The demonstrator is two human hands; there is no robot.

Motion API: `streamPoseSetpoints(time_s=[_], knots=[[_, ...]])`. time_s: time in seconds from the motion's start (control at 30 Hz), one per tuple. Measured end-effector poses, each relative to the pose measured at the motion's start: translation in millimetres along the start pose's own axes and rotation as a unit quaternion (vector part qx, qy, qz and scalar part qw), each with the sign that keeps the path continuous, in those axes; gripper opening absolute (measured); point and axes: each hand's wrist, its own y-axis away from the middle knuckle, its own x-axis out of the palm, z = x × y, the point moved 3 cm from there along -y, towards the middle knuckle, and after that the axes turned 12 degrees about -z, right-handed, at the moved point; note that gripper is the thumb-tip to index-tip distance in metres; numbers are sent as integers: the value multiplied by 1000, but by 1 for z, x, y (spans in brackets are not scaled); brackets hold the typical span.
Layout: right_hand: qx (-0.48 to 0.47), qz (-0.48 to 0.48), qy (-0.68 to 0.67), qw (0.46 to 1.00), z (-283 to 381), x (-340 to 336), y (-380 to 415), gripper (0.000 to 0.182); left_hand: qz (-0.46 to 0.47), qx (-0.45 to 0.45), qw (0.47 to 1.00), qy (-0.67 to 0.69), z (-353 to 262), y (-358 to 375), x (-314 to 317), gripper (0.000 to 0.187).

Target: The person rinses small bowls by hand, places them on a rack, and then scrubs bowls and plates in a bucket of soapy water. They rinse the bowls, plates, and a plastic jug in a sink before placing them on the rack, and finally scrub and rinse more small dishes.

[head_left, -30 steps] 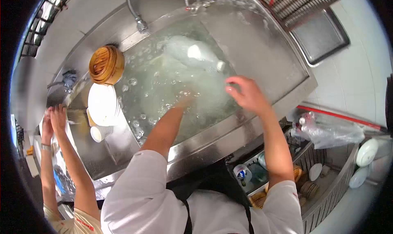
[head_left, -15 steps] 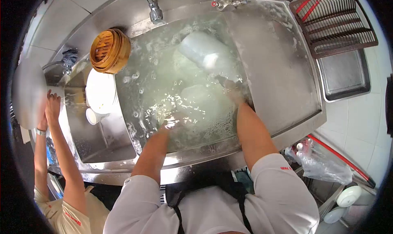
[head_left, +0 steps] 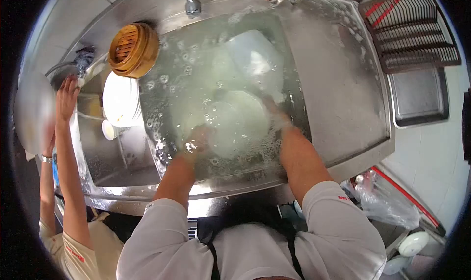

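Observation:
Both my hands are under the cloudy water of the wide middle sink basin (head_left: 171, 74). A round white plate (head_left: 240, 125) lies submerged between them, with a smaller round shape showing over its left part. My left hand (head_left: 199, 137) is closed at the plate's left rim, blurred by water and glare. On the opposite side, my right hand (head_left: 275, 112) grips near the upper right rim, its fingertips partly hidden. Beyond the plate, a translucent pale plastic container (head_left: 255, 54) sits partly in the water.
Left of the basin are stacked bamboo steamers (head_left: 135, 49), white plates (head_left: 120, 101) and white cups (head_left: 112, 129). Another person's hand (head_left: 66, 97) reaches in at the far left. A faucet (head_left: 192, 6) hangs overhead. Rightward are a steel drainboard (head_left: 338, 84), brown rack (head_left: 409, 32) and metal tray (head_left: 420, 99).
The plate shows larger and clearer between my hands. My left hand has shifted slightly left. The other person's hand has moved up toward the small bowl-shaped thing at the far left.

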Motion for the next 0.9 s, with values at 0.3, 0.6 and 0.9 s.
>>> streamPoseSetpoints(time_s=[0.3,0.6,0.9], knots=[[17,11,15,1000,3,-3,12,58,-11,22,999,35,-8,5,19,41],[26,23,5,999,-6,4,-5,57,1,-5,999,33,2,-4,14,41],[40,41,-8,998,-3,1,-5,56,31,-27,999,19,13,13,13,40]])
